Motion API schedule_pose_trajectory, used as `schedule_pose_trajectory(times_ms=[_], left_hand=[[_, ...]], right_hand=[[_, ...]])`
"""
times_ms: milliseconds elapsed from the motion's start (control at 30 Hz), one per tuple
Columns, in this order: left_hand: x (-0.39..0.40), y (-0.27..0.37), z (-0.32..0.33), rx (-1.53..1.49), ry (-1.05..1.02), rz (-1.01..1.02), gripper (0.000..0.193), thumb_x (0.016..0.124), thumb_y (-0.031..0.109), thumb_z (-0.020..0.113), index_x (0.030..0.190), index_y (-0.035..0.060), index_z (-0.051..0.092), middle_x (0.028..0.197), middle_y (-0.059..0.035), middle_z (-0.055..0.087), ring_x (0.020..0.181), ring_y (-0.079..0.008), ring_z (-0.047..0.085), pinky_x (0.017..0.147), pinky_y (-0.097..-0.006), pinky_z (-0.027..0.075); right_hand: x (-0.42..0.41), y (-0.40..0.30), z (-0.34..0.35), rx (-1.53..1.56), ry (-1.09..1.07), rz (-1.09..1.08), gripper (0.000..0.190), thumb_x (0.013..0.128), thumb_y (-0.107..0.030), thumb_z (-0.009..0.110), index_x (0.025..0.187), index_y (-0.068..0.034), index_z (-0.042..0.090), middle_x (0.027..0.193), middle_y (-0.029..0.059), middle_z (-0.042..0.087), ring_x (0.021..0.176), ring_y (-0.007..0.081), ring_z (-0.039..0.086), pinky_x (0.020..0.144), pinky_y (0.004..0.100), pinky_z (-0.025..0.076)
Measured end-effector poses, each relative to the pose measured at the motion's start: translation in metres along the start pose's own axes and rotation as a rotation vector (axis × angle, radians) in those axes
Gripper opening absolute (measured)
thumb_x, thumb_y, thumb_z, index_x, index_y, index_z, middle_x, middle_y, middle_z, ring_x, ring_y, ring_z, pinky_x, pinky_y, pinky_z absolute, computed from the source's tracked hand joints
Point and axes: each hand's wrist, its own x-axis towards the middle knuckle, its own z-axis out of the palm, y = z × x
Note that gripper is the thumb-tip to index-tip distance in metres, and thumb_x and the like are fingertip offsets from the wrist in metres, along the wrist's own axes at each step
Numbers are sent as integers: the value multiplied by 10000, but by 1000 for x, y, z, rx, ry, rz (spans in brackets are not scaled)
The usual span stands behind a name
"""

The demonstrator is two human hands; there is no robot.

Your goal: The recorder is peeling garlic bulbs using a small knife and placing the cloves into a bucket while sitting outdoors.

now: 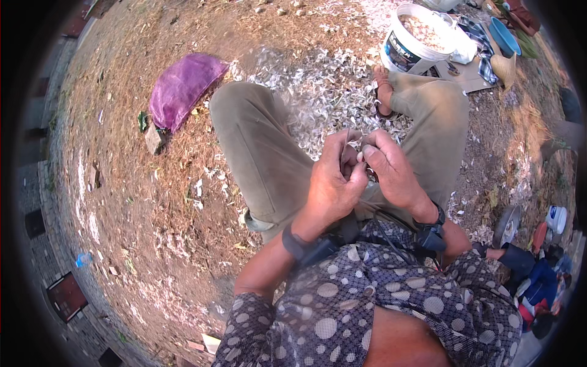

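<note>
My left hand (337, 176) and my right hand (392, 167) meet in front of my lap, fingertips almost touching. A small pale garlic clove (360, 156) is pinched at my right thumb tip, close against the left thumb. Along the curled left fingers stands a thin, narrow blade (345, 149), seen nearly edge-on; its handle is hidden. Beyond the hands, loose whitish garlic skins (316, 91) cover the ground between my legs. A white plastic bucket (394, 57) of pinkish-white cloves (422, 31) stands beside my right foot.
A purple mesh sack (185, 89) lies left of my left knee, near a stone (155, 140). Cardboard (467, 78), a straw hat (503, 71) and a blue basin (504, 36) are at far right. Another person (523, 18) is partly visible there. A white tub (556, 219) sits at right.
</note>
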Motion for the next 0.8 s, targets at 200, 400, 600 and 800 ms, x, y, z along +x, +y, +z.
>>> schedule_pose_trajectory(times_ms=[200, 400, 600, 800], left_hand=[[12, -10, 0, 39, -23, 86, 423, 851, -51, 561, 1262, 15, 485, 718, 27, 511, 621, -32, 444, 563, -206, 383], [13, -31, -19, -572, -55, -288, 368, 906, 38, 555, 1253, -25, 451, 769, -18, 555, 569, -48, 456, 475, -216, 356], [10, -41, -23, -560, 26, -683, 281, 942, 56, 532, 1214, -3, 491, 770, -20, 566, 550, -62, 460, 453, -217, 347], [24, -60, -18, -563, 63, -756, 225, 950, 69, 522, 1161, 0, 553, 729, -1, 539, 556, -66, 477, 484, -231, 397]], right_hand=[[4, 8, -1, 120, 42, 172, 271, 1054, -295, 455, 988, -36, 500, 781, 22, 529, 633, 69, 440, 552, 252, 379], [36, -4, -48, 314, 216, 98, 240, 1056, -301, 458, 998, -68, 469, 759, 23, 543, 511, 8, 332, 433, 187, 265], [146, -37, -210, -61, 652, -202, 193, 1032, -213, 477, 1081, -30, 515, 855, 41, 596, 550, 36, 441, 433, 198, 333], [228, 10, -273, -1144, 886, -386, 346, 962, -180, 564, 1183, 84, 534, 1104, 191, 629, 956, 307, 636, 826, 384, 518]])
